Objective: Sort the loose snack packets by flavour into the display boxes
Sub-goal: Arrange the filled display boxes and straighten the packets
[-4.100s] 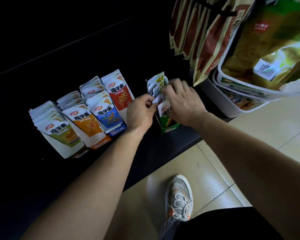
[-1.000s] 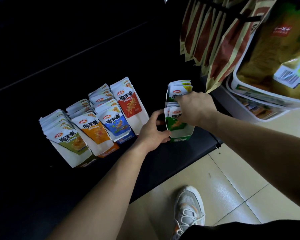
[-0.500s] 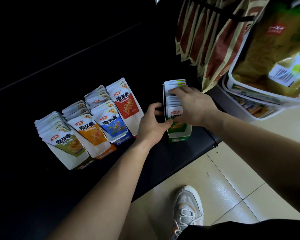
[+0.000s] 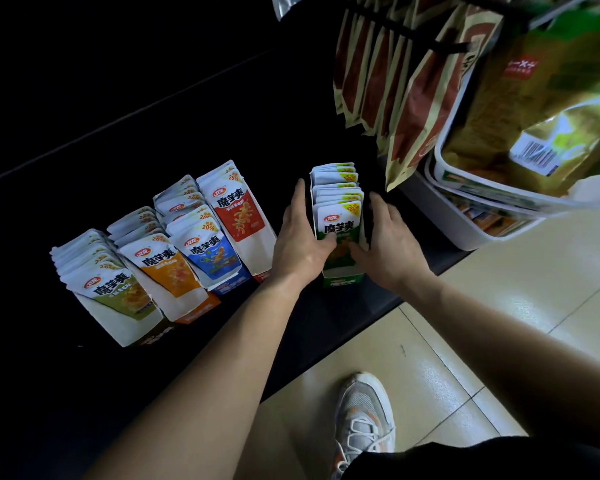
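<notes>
- Nearest: my sneaker [image 4: 364,420] stands on the tiled floor [image 4: 499,306], just in front of the black shelf [image 4: 326,323].
- Left hand [image 4: 300,240]: open. The fingers lie straight along the left wall of the green display box [image 4: 342,279], and the thumb rests across the front packet.
- Right hand [image 4: 385,244]: also flat, not clenched. It presses the box's right wall, with its thumb on the same front packet.
- Task's thing: the green packets [image 4: 340,216] stand upright in a row in the green display box, between my palms and near the shelf's front edge.
- Step, as I judge it: squaring the row and seating the box.
- Risk one: too hard a squeeze could buckle the thin card walls, and the packets could ride up or splay out.
- Risk two: a pull towards me could tip the box off the front edge.
- Left of my hand: the red packets [image 4: 236,216], then the blue packets [image 4: 212,251], orange packets [image 4: 168,268] and olive packets [image 4: 118,292], all leaning in their boxes. A sideways slide of the green box could knock the red row.
- Farther right: white tubs [image 4: 471,233] and hanging brown bags [image 4: 406,81], which my right hand could snag if it lifts.
</notes>
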A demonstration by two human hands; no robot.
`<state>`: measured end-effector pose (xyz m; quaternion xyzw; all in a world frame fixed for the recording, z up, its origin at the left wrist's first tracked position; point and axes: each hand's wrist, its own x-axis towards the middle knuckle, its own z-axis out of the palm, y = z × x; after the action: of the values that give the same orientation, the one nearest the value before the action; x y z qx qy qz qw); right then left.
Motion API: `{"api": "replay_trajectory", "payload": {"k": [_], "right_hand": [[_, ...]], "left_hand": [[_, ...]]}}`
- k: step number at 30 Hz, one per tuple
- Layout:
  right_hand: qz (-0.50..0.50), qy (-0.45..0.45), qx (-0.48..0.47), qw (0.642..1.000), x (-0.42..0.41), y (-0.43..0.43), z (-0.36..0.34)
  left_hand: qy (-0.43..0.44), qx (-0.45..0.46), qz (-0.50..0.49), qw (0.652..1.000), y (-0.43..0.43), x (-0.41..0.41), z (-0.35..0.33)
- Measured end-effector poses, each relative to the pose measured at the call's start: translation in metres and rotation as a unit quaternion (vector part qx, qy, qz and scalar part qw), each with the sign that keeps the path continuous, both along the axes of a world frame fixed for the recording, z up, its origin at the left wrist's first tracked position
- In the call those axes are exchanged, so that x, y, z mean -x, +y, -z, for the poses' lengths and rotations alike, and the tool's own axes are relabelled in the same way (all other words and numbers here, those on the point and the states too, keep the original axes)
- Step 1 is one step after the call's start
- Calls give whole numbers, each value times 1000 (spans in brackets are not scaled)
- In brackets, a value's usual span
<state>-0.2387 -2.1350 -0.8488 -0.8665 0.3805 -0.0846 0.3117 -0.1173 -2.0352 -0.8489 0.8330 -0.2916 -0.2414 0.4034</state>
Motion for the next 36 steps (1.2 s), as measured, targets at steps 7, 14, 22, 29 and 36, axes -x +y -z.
{"api": "replay_trajectory", "payload": {"k": [7,14,22,29,36], "right_hand": [[8,33,-12,999,-18,-6,10],[-53,50,88,993,-20,-8,10],[-187,119,274,936,-44,-13,-16],[-249,240,330,878,-70,-24,-23],[-234,208,380,870,-59,-15,3]], "left_hand": [[1,-72,14,997,-1,-5,1],[39,-58,6,998,7,-12,1],[142,-62,27,988,16,-8,7],[158,-35,31,986,19,-9,6],[190,-26,31,981,19,-13,8]]}}
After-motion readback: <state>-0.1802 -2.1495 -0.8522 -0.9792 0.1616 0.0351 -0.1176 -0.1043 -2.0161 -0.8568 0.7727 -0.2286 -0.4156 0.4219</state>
